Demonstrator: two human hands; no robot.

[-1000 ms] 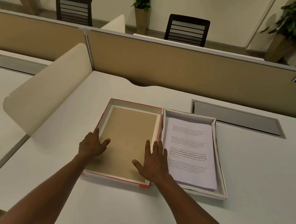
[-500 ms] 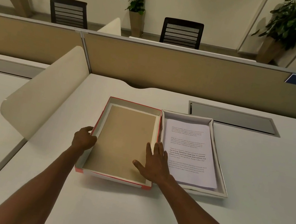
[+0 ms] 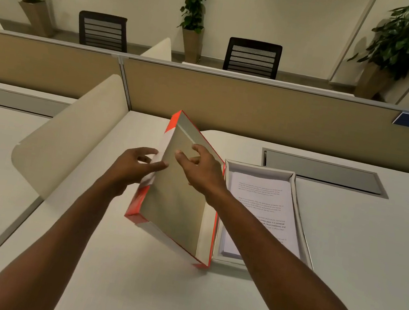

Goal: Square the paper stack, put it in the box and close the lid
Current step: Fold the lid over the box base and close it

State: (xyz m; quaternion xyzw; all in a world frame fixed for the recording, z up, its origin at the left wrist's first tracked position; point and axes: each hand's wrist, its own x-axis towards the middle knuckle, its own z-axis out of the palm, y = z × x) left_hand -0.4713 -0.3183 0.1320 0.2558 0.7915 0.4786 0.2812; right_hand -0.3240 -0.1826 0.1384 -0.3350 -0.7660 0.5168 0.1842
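Observation:
The red-edged lid (image 3: 177, 204) is tipped up steeply on its right edge, its brown inside facing right toward the box. My left hand (image 3: 131, 167) grips the lid's raised left wall, thumb on the inner face. My right hand (image 3: 201, 170) rests on the lid's inside, fingers spread, holding nothing. The white box (image 3: 296, 193) lies flat just right of the lid. The printed paper stack (image 3: 258, 198) lies inside the box; my right forearm hides its lower part.
A curved cream divider (image 3: 72, 134) stands at the left. A tan partition (image 3: 258, 110) runs along the desk's back. A grey cable flap (image 3: 324, 171) sits behind the box. The white desk (image 3: 149, 293) stretches toward me.
The lid was lying flat; its left side has swung up so it now stands tilted on its right edge. My left hand rose with it. My right hand moved up the lid's inside.

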